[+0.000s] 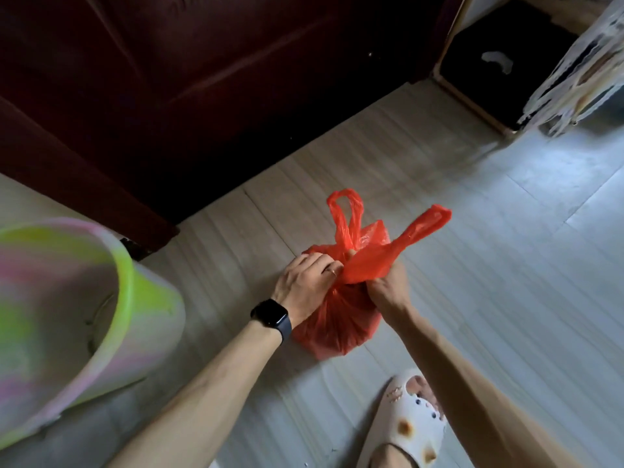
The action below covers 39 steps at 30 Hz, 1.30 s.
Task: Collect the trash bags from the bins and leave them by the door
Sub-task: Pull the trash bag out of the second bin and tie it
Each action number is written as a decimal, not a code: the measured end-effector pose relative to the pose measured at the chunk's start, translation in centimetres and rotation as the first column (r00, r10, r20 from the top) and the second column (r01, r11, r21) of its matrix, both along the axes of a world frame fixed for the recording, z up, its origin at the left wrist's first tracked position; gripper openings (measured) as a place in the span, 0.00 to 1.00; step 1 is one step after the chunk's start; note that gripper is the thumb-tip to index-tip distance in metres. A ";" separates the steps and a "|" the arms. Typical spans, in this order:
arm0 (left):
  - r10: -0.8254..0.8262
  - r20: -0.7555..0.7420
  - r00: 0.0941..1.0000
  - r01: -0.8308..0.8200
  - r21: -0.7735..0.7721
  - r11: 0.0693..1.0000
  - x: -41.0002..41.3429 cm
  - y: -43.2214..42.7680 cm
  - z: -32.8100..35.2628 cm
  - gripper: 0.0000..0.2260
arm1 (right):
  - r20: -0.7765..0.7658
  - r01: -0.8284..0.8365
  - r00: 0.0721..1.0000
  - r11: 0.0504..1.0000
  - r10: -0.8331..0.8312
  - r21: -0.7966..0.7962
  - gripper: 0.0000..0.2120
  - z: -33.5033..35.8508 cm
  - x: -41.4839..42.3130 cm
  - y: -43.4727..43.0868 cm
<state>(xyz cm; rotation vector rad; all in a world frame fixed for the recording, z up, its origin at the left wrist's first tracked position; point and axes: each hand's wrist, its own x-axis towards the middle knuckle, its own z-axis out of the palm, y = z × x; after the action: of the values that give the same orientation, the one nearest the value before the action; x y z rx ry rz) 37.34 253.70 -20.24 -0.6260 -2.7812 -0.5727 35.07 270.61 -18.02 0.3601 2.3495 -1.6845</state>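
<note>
Pale wood floor (506,251) in a dim room, dark red furniture (169,79) at the back, pink and green bin (67,298) on the left. Red bag (337,322) down on the floor, held at the neck by left hand (304,282) and right hand (388,285), fingers (329,265) curled tight round the plastic, handles sticking up

Red trash bag (332,319) on floor (506,265), right of bin (84,298). Left hand (309,278), right hand (388,287) grip bag neck; handles upright. Slipper (405,430) near bag.
</note>
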 end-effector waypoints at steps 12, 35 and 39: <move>-0.134 -0.067 0.989 0.107 -0.309 0.945 -2.5 1.7 1.1 0.08 | 0.234 -0.011 0.969 0.964 0.075 -0.264 0.20 0.4 -0.5 -0.5; -0.230 0.925 0.303 -0.399 0.342 0.851 -5.3 -0.6 5.3 0.14 | 0.346 -0.129 0.851 0.796 0.395 -0.592 0.31 0.2 -2.2 2.7; -0.234 0.953 0.193 -0.472 0.299 0.829 -6.0 -0.4 4.2 0.04 | 0.196 -0.275 0.905 0.870 0.378 -0.409 0.14 0.7 -2.0 2.6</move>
<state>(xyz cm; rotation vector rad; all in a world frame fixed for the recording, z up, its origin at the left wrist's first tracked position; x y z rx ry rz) 31.31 253.25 -16.07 0.3627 -3.2435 -2.3970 33.05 273.23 -17.31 0.0981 1.7280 -1.7327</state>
